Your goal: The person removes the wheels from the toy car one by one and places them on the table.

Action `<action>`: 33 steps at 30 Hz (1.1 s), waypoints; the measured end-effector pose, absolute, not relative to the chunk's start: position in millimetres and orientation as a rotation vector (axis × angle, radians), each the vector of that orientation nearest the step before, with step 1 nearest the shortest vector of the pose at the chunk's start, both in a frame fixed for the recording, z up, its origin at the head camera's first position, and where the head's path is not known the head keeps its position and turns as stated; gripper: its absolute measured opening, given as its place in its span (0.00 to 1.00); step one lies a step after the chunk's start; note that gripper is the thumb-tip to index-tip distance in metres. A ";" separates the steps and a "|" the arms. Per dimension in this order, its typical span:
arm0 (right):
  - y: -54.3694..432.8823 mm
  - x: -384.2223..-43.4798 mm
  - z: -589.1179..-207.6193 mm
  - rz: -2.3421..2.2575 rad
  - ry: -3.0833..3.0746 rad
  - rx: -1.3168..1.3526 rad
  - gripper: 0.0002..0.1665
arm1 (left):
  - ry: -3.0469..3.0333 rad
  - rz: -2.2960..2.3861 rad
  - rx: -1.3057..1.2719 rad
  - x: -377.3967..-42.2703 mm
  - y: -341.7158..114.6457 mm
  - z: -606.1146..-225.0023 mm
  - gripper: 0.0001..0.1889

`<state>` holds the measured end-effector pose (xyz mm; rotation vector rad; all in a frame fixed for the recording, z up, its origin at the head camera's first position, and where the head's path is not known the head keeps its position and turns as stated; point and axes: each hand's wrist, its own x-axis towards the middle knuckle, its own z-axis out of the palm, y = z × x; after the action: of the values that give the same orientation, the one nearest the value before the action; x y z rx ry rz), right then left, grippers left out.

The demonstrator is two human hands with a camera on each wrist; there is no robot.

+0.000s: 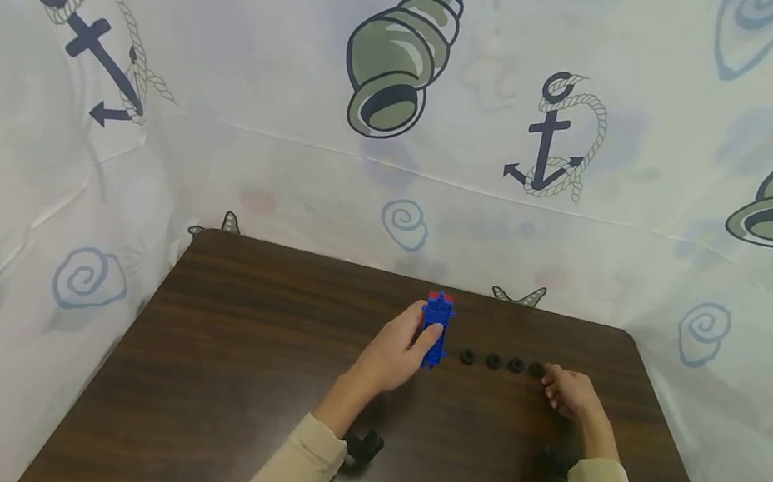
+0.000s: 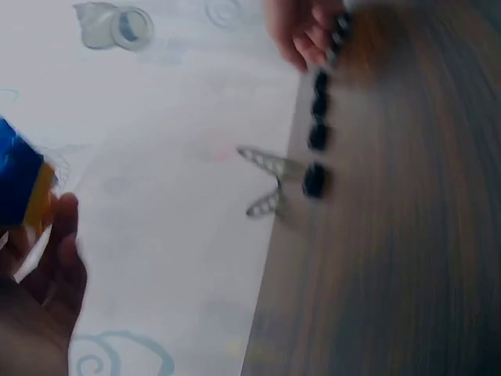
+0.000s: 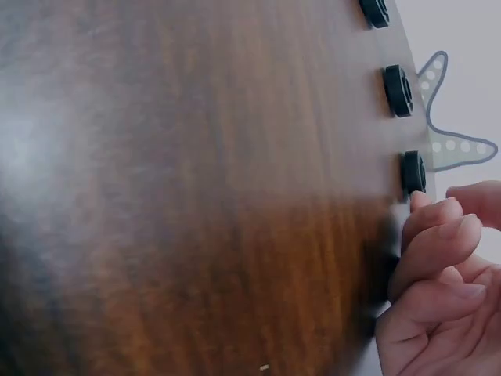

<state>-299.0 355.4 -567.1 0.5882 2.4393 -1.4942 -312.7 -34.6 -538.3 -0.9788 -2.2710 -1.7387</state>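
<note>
My left hand (image 1: 393,352) grips a blue toy vehicle body (image 1: 434,337), its thumb across the blue face that is turned up. Short stubs stick out along the body's sides, and red shows at its far end; in the left wrist view a yellow part borders the blue. Several small black toy wheels (image 1: 493,361) form a row on the table to the right of the body. At the row's right end is my right hand (image 1: 569,391), its fingers loosely bent and fingertips right at a wheel (image 3: 413,172). Dark shapes behind those fingers are partly hidden.
The dark brown wooden table (image 1: 247,354) has rounded far corners. A pale cloth (image 1: 269,71) printed with shells, anchors and starfish hangs behind and at both sides. Black wrist devices (image 1: 365,446) sit under both forearms.
</note>
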 end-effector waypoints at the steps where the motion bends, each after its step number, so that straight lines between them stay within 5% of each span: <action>1: 356.2 -297.8 -568.0 -1.522 2.427 0.596 0.26 | -2.239 -1.888 -0.972 -312.9 -34.2 -537.2 0.25; 6: 359.2 -294.2 -572.0 -1.646 2.377 0.595 0.24 | -2.007 -2.453 -0.837 -318.3 -36.7 -531.7 0.28; 14: 362.7 -288.6 -572.2 -1.758 2.311 0.591 0.24 | -2.211 -2.561 -0.423 -330.5 -55.9 -534.1 0.32; 33: 374.4 -279.8 -577.5 -1.831 2.360 0.597 0.23 | -2.913 -0.926 -0.461 -376.5 -57.2 -559.6 0.22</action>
<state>-279.8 374.4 -577.5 0.5974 2.3598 -1.8314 -376.5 -57.2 -559.6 -0.4614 -2.9133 -0.9259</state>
